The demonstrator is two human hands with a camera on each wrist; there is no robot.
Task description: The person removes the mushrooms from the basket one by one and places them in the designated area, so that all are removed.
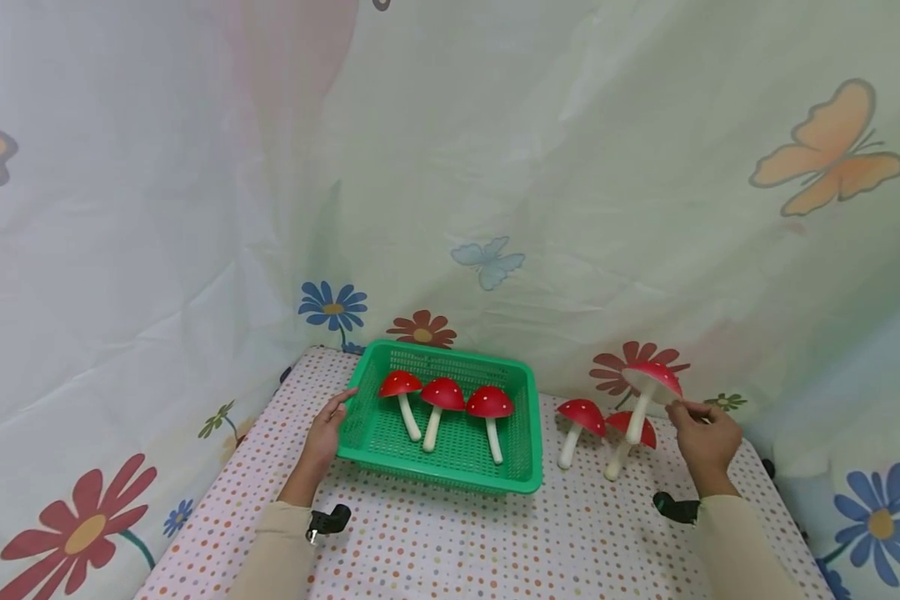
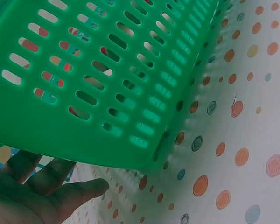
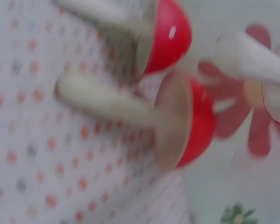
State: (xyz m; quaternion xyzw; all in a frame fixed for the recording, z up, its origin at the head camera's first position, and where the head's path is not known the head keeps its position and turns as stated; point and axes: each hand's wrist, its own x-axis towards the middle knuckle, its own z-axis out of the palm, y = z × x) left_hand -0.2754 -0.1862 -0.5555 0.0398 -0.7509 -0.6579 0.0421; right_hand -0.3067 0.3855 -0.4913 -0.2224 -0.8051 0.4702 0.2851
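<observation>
Both hands are busy: my left hand (image 1: 324,435) rests flat-fingered against the green basket (image 1: 522,433) to steady it, while my right hand (image 1: 706,442) pinches a raised mushroom (image 1: 648,385) by its cap, above two mushrooms lying on the cloth.

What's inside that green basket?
Three toy mushrooms with red white-dotted caps and pale stems lie side by side in the green basket: one at the left, one in the middle, one at the right. The near wall hides a strip of its floor.
</observation>
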